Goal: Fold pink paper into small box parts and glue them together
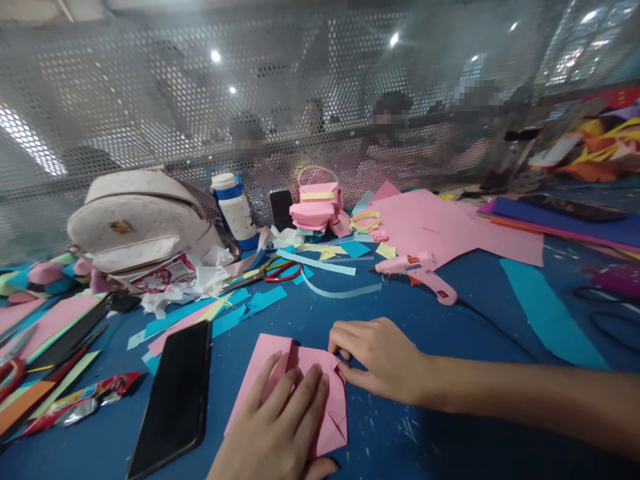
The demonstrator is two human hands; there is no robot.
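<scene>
A pink sheet of folded paper (330, 393) lies on the blue table in front of me, its left flap turned over and creases showing at the lower right. My left hand (280, 413) rests flat across it, fingers stretched out and pressing on the fold. At the paper's upper right corner, my right hand (383, 357) is closed, thumb and fingers pinching the edge. Beyond the hands sits a pink hot glue gun (417, 270), its nozzle pointing left. A black phone (173, 393) lies to the left of the paper.
At the back stand a white backpack (140, 213), a bottle (233, 210) and a small pink paper bag (317, 207). Orange-handled scissors (283, 273) lie among blue scraps. Large pink sheets (425, 223) spread behind the glue gun. A blue strip (547, 310) lies at right.
</scene>
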